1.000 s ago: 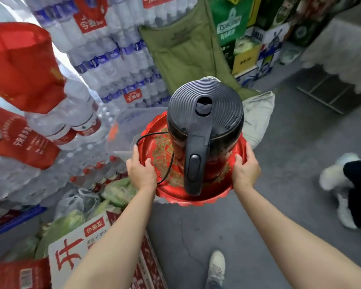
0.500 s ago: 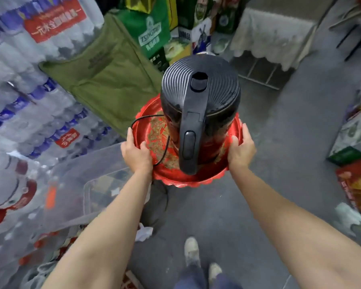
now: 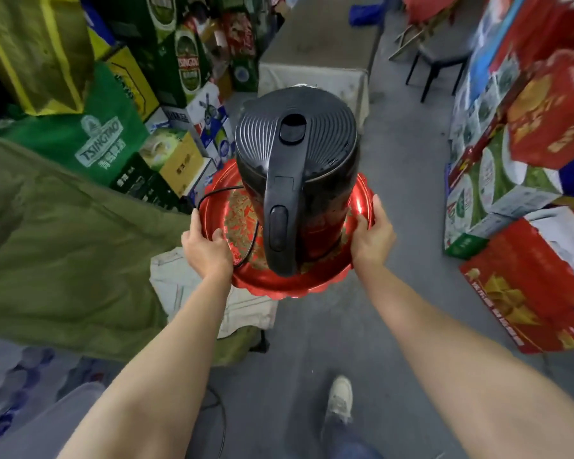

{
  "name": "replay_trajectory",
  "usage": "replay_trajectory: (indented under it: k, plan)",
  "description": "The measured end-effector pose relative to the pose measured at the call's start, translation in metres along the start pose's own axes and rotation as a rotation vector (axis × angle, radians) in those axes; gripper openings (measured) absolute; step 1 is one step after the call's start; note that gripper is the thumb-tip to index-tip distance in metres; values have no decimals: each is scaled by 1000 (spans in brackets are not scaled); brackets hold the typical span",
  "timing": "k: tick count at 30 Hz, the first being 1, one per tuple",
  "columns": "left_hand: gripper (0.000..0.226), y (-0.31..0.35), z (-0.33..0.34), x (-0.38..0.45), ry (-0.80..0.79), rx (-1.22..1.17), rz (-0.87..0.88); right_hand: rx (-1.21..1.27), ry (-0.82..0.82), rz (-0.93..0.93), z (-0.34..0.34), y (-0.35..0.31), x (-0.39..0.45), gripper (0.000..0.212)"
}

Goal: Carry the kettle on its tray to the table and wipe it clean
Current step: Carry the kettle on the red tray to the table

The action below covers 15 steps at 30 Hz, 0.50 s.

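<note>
A black electric kettle (image 3: 295,154) with a ribbed lid stands upright on a round red tray (image 3: 289,286), its handle facing me. A black cord (image 3: 219,193) loops over the tray's left side. My left hand (image 3: 206,250) grips the tray's left rim and my right hand (image 3: 371,236) grips its right rim, holding it in the air at chest height. Straight ahead, beyond the kettle, stands a table (image 3: 318,41) covered with a pale cloth.
Green beer cartons (image 3: 103,140) and an olive fabric bag (image 3: 63,246) line the left. Red and green gift boxes (image 3: 527,180) are stacked on the right. A dark chair (image 3: 441,58) stands right of the table. A grey floor aisle (image 3: 405,200) runs between. My shoe (image 3: 340,399) is below.
The view has swung right, away from the stacked water bottles, and down the aisle. The table is now straight ahead and nearer. Both hands keep the same hold on the tray.
</note>
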<state>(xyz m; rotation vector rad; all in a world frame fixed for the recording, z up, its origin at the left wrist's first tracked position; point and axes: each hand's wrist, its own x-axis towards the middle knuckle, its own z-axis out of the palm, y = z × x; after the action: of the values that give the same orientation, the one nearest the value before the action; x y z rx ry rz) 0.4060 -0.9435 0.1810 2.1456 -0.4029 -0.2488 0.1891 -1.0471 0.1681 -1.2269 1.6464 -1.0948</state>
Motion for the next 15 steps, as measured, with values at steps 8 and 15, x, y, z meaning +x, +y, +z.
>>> replay_trajectory:
  k: [8, 15]
  plan:
    - [62, 93, 129, 54, -81, -13, 41, -26, 97, -30, 1, -26, 145, 54]
    - [61, 175, 241, 118, -156, -37, 78, -66, 219, -42, 24, -44, 267, 53]
